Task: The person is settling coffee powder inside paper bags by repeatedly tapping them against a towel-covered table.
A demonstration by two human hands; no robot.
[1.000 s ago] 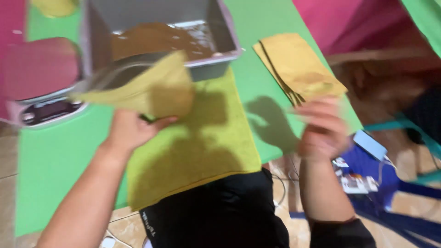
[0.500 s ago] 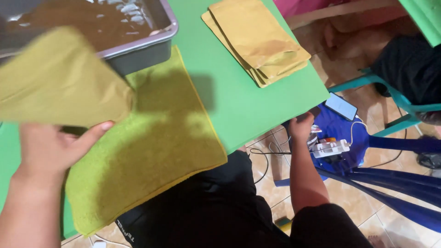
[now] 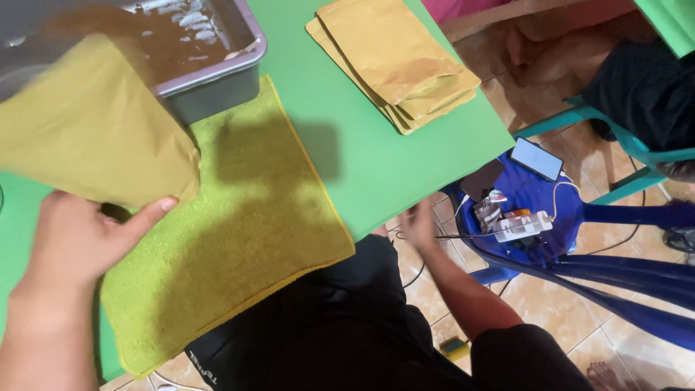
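Left hand (image 3: 76, 235) grips one pouch (image 3: 90, 134) over the towel (image 3: 239, 239). Right hand (image 3: 418, 226), blurred below the worktop (image 3: 362, 159) edge, seems empty; stacked pouches (image 3: 398, 61) wait at the far right corner.

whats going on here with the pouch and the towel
A person at a green table holds a flat mustard-yellow pouch in the left hand, above a yellow-green towel and beside a grey tub of brown material. The right hand is down past the table edge, empty as far as the blur shows, near a blue plastic chair carrying a phone and power strip. A stack of matching pouches lies further along the table.
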